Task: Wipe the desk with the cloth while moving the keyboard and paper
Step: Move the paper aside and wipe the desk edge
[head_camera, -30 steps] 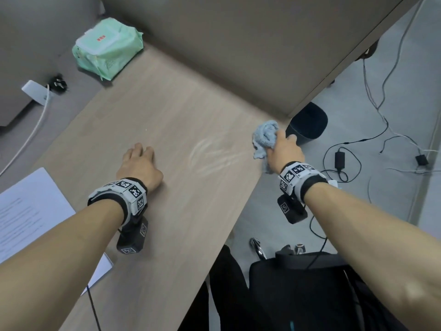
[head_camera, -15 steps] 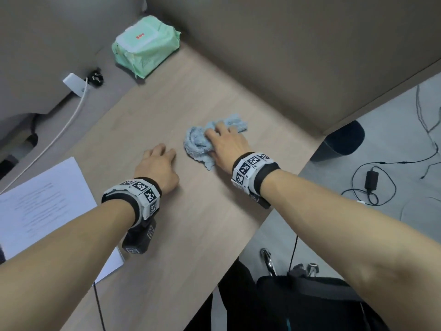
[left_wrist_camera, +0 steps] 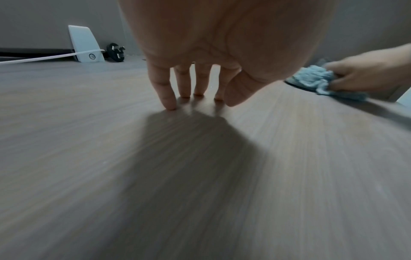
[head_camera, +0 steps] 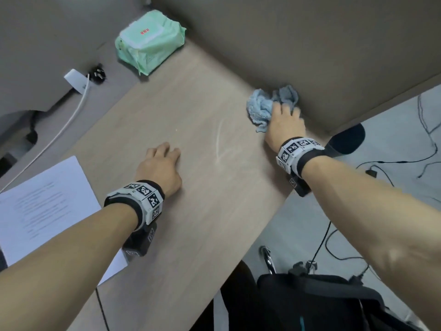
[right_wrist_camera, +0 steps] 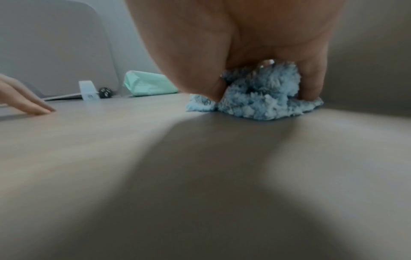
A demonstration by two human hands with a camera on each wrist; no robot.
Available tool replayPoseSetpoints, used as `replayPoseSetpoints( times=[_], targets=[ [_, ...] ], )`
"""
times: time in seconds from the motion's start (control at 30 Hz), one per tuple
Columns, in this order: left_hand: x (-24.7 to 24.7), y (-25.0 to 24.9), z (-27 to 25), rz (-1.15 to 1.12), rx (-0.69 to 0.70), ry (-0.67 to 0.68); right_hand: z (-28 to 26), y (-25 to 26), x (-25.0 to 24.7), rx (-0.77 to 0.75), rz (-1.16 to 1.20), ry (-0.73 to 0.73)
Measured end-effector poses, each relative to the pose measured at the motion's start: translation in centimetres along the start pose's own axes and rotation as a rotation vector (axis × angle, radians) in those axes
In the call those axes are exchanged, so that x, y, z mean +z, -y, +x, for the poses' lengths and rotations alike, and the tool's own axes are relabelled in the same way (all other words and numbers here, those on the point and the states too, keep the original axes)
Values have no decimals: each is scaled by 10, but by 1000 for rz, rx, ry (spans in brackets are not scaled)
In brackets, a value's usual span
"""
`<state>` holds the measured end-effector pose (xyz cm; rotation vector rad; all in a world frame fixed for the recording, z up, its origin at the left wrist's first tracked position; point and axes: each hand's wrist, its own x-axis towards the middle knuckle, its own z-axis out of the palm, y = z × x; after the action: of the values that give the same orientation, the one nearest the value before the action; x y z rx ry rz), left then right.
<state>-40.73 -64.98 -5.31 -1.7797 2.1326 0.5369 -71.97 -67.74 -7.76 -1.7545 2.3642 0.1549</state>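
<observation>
My right hand [head_camera: 284, 121] holds a bunched light-blue cloth [head_camera: 266, 103] down on the wooden desk [head_camera: 191, 120], right against the partition at the far right. In the right wrist view my thumb and a finger clasp the cloth [right_wrist_camera: 262, 98] from both sides. My left hand [head_camera: 162, 163] rests on the desk's middle and holds nothing. Its straight fingertips [left_wrist_camera: 171, 105] touch the wood. A printed sheet of paper [head_camera: 45, 204] lies at the left, partly under my left forearm. No keyboard is in view. A faint wipe streak [head_camera: 219, 144] shows between the hands.
A green wet-wipe pack [head_camera: 149, 50] lies in the far corner. A white adapter [head_camera: 76, 83] with its cable and a black plug [head_camera: 97, 72] sit at the back left. The partition [head_camera: 310, 56] walls off the far side. Off the desk's right edge are a black bin [head_camera: 348, 139] and floor cables.
My right hand swept the cloth from the desk's right edge to the middle beside my left hand, then back right and farther away, up against the partition. The left hand stayed put.
</observation>
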Motion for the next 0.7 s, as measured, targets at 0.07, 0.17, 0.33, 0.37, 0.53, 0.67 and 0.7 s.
replayPoseSetpoints(
  times=[0.07,0.17,0.33,0.37,0.53,0.67,0.7],
  targets=[
    [3,2,0,17,18,-14,-25,-34,4,96,-20,3],
    [5,3,-2,39,59,-13,-63,-57,8,263,-25,25],
    [3,17,-9,-157,93,42,-100,7,11,147,-50,152],
    [2,22,-13,-209,83,-2,-111,33,15,65,12,167],
    [2,59,-41,-240,-7,-149,-195,121,34,-374,208,252],
    [10,89,-57,-231,-50,-112,-176,74,30,-85,258,209],
    [12,94,-62,-236,-52,-124,-168,61,25,51,262,197]
  ],
)
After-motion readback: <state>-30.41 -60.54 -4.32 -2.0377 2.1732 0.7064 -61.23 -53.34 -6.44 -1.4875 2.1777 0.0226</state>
